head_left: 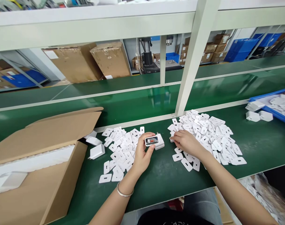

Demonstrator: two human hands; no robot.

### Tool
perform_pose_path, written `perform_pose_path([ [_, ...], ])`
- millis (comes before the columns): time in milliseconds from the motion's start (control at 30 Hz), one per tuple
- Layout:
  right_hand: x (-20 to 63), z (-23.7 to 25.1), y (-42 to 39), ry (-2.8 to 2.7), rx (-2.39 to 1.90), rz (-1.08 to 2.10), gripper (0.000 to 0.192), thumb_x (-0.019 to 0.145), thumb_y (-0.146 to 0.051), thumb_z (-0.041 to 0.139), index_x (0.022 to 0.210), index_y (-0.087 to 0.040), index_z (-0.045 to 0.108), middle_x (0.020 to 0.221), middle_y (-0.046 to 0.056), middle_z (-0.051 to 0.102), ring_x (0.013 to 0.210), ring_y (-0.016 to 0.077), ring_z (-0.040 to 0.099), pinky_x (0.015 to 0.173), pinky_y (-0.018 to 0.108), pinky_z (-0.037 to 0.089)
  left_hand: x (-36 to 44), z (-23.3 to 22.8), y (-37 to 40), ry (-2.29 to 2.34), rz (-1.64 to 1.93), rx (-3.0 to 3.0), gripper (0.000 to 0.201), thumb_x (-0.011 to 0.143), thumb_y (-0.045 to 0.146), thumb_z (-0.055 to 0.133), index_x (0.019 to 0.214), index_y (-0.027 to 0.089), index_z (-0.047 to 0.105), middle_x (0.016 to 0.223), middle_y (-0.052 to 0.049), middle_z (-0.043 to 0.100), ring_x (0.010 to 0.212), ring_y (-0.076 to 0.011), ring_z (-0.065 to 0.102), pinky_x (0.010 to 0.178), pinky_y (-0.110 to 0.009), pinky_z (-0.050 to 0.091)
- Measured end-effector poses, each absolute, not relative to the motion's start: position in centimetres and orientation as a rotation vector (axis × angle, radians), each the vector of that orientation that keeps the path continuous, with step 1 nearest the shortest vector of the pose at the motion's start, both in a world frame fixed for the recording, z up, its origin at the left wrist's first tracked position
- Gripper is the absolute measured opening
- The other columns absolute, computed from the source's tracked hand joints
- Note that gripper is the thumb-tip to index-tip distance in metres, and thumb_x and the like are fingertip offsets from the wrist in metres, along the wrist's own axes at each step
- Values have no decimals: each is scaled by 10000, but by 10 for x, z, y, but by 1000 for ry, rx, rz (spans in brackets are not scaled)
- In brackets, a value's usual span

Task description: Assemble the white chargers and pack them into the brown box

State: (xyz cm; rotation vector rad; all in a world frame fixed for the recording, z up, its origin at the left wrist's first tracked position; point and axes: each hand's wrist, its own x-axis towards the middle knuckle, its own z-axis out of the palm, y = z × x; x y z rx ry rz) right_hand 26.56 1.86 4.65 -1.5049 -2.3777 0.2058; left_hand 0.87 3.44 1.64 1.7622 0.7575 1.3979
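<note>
— White plastic charger (154, 142), port end facing up: who has it?

— Left hand (142, 154), thumb and fingers pinched round it, at the bench's centre.

— And the right hand (185, 142)?

— At three o'clock from the charger, fingers curled down onto the right pile of white film tabs (210, 134); whether it grips one, I cannot tell.

— Anything at nine o'clock?

— Another pile of tabs (120, 150), then an open cardboard box (39, 162).

Bare forearms, no sleeves; thin silver bangle (124, 191) on left wrist.
</note>
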Motion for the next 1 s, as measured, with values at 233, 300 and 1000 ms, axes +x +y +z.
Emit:
perform_pose_path([
  [233, 230, 74, 5, -1562, -1329, 797, 229, 988, -392, 653, 1177, -268, 691, 1023, 29, 697, 599, 140, 643, 585, 320, 561, 10, 17, 28, 715, 1353, 1806, 292, 1114, 448, 395, 1317, 268, 502, 1308, -119, 549, 1247, -246, 570, 1058, -439, 514],
  [300, 214, 83, 3, -1488, -1220, 937, 216, 957, -405, 704, 1117, -259, 711, 1000, 17, 681, 562, 115, 621, 538, 291, 533, 9, 17, 27, 720, 1350, 1821, 347, 1121, 486, 318, 1305, 262, 509, 1297, -121, 541, 1240, -251, 564, 1043, -433, 512],
  [1000, 173, 69, 21, -1404, -1071, 1119, 415, 850, -368, 827, 1207, -282, 634, 1026, -27, 507, 563, 52, 498, 542, 263, 462, 8, 17, 28, 866, 1383, 1864, 281, 1132, 417, 310, 1303, 273, 480, 1324, -120, 517, 1310, -244, 518, 1105, -464, 471],
])
